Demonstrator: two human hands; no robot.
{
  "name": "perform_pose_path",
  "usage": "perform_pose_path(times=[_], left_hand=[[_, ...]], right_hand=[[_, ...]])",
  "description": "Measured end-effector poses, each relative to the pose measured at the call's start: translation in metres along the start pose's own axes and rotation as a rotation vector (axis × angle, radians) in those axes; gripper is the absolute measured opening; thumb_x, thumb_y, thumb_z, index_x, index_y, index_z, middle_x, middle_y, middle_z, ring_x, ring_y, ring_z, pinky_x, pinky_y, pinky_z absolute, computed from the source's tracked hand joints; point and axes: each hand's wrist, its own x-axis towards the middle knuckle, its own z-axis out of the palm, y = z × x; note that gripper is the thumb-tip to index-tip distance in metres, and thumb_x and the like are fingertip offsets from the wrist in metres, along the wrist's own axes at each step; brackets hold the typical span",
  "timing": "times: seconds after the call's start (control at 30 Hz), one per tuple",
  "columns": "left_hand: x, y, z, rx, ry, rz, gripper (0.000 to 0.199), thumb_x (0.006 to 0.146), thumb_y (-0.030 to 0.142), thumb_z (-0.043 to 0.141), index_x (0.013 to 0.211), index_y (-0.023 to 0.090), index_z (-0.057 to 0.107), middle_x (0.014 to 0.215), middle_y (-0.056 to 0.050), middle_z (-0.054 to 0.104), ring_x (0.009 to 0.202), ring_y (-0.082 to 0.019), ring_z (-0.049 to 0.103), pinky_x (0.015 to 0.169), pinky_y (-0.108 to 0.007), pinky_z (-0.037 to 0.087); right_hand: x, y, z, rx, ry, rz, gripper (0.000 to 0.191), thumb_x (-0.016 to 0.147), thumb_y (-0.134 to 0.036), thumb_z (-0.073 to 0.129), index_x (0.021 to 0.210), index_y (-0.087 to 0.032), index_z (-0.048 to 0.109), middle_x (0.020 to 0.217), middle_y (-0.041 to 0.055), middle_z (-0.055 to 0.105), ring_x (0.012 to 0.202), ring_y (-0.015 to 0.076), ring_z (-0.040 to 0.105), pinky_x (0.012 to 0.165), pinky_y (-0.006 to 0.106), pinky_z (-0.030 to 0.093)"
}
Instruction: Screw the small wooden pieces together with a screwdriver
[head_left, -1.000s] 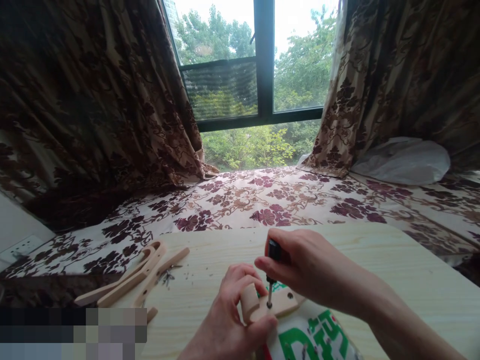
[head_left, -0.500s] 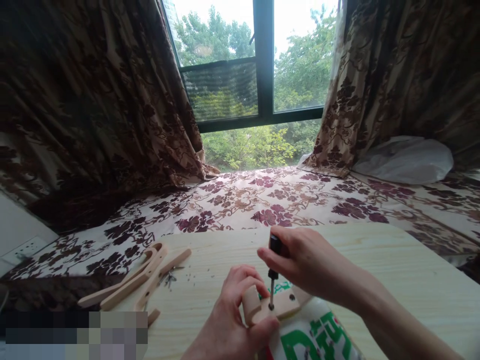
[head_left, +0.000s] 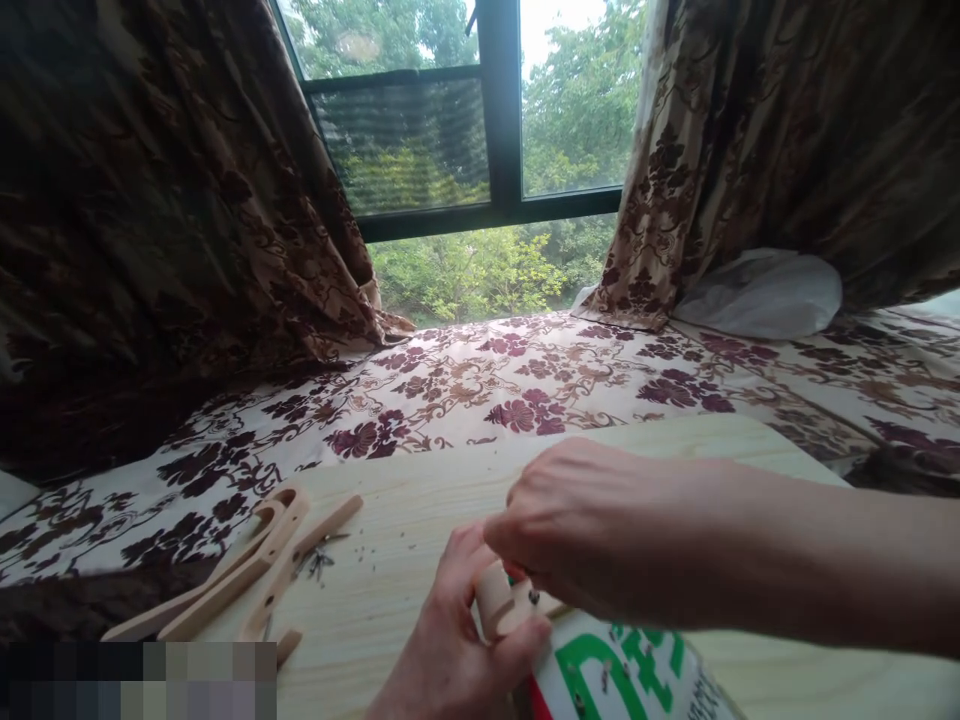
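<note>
My left hand [head_left: 469,635] is closed round the end of a pale wooden piece [head_left: 495,600] with a raised round block, pressing it down. The piece lies on a white plastic package [head_left: 637,660] with green lettering. My right hand [head_left: 570,530] is closed, back upward, just over the wood, its fingertips near my left fingers. Half a second ago it held a black-handled screwdriver; the hand now hides the tool, and no screwdriver shows elsewhere. A dark screw or screw hole [head_left: 534,597] shows in the wood by my left thumb.
Curved wooden parts with holes [head_left: 262,570] lie on the left of the pale wooden board [head_left: 405,600]. A small pile of screws [head_left: 319,562] and scattered small bits lie near them. Behind are a flowered cloth [head_left: 450,390], curtains, a window and a white plastic bag [head_left: 765,295].
My right hand has turned over and lowered toward the wooden piece, and the upright screwdriver has gone from sight. My left hand keeps its hold. The view has tilted down and shifted right.
</note>
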Motion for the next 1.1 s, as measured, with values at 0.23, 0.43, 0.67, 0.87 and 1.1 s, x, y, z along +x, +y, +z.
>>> perform_pose_path(times=[0.23,0.43,0.67,0.87,1.1], left_hand=[[0.002,-0.002,-0.003,-0.043,-0.14,0.003,0.014,0.069,0.02,0.06,0.082,0.023,0.053,0.106,-0.001,0.053,0.104,-0.02,0.052,0.092,-0.034,0.042],[-0.002,-0.001,-0.001,-0.073,-0.11,-0.044,0.015,0.07,0.024,0.062,0.082,0.023,0.051,0.103,-0.001,0.057,0.101,-0.021,0.055,0.09,-0.036,0.045],[0.001,-0.002,-0.001,-0.042,-0.103,0.025,0.014,0.07,0.023,0.06,0.082,0.023,0.054,0.101,-0.002,0.056,0.1,-0.02,0.054,0.09,-0.036,0.045],[-0.003,-0.003,-0.002,-0.043,-0.095,0.019,0.015,0.07,0.025,0.061,0.083,0.023,0.054,0.104,-0.002,0.057,0.102,-0.022,0.055,0.089,-0.036,0.046],[-0.001,-0.004,-0.002,-0.095,-0.127,0.002,0.02,0.073,0.027,0.061,0.092,0.024,0.054,0.109,-0.002,0.056,0.105,-0.021,0.054,0.093,-0.037,0.043]], right_hand=[[0.006,0.003,-0.018,-0.091,-0.109,0.211,0.013,0.078,-0.026,0.064,0.071,-0.016,0.063,0.055,-0.0019,0.051,0.045,0.009,0.028,0.043,0.027,0.021],[0.004,-0.004,-0.02,-0.122,-0.14,-0.016,0.008,0.079,-0.008,0.059,0.075,-0.014,0.063,0.069,0.0012,0.061,0.053,0.0094,0.041,0.047,0.027,0.027],[0.011,-0.009,-0.02,-0.155,-0.205,0.203,0.01,0.078,-0.019,0.062,0.069,-0.014,0.063,0.053,-0.0018,0.053,0.045,0.0094,0.028,0.043,0.029,0.02],[0.015,-0.017,-0.038,-0.174,-0.328,0.139,0.007,0.08,-0.009,0.059,0.081,-0.014,0.065,0.074,0.0017,0.064,0.054,0.0103,0.045,0.047,0.029,0.026],[0.016,-0.012,-0.021,-0.174,-0.241,0.117,0.011,0.08,-0.011,0.059,0.07,-0.013,0.063,0.061,0.0001,0.058,0.049,0.0092,0.037,0.049,0.028,0.028]])
